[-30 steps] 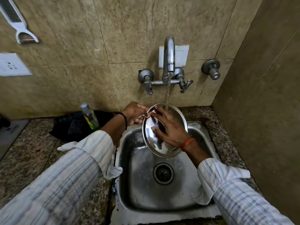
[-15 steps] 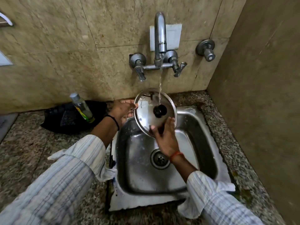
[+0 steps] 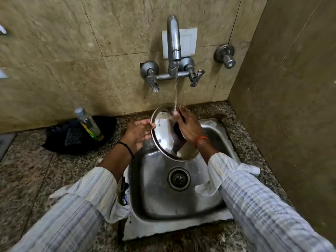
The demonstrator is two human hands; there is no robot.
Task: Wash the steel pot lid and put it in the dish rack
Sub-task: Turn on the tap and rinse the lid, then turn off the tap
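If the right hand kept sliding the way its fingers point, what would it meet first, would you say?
The right hand lies flat on the steel pot lid, fingers pointing up toward the wall. It would probably cross the water stream first, then the tiled wall; depth is unclear.

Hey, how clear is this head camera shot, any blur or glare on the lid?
Head view: wide-angle bending at the edges; right hand motion-blurred under the water stream; steel lid shows bright reflections; sink is sharp.

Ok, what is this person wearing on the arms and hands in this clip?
Both arms wear loose pale shirt sleeves with thin blue-grey stripes, cuffs unbuttoned and pushed up the forearms. The left hand has a thin black band at the wrist; the right hand an orange thread band. No gloves.
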